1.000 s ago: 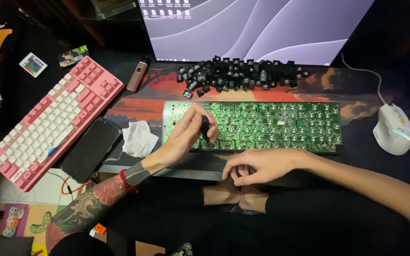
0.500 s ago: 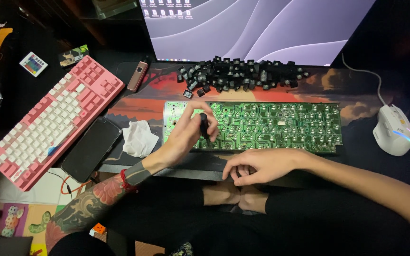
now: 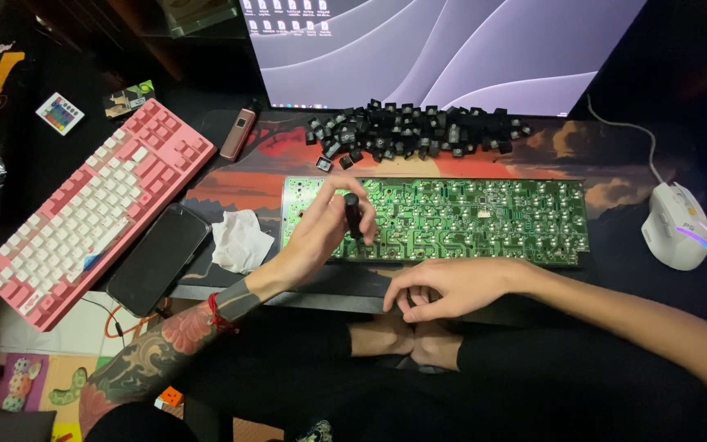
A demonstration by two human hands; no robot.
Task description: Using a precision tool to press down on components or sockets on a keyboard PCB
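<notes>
A green keyboard circuit board lies flat on the desk mat in front of me. My left hand rests over the board's left end and grips a small black tool, held upright with its tip on the board. My right hand sits at the desk's near edge just below the board, fingers loosely curled, holding nothing that I can see. A pile of black keycaps lies beyond the board, under the monitor.
A pink and white keyboard lies angled at the left, with a black phone and a crumpled white tissue beside it. A white mouse sits at the right. The monitor stands at the back. My crossed legs are under the desk edge.
My left hand has shifted the black tool slightly on the board's left end. The right hand stays where it was.
</notes>
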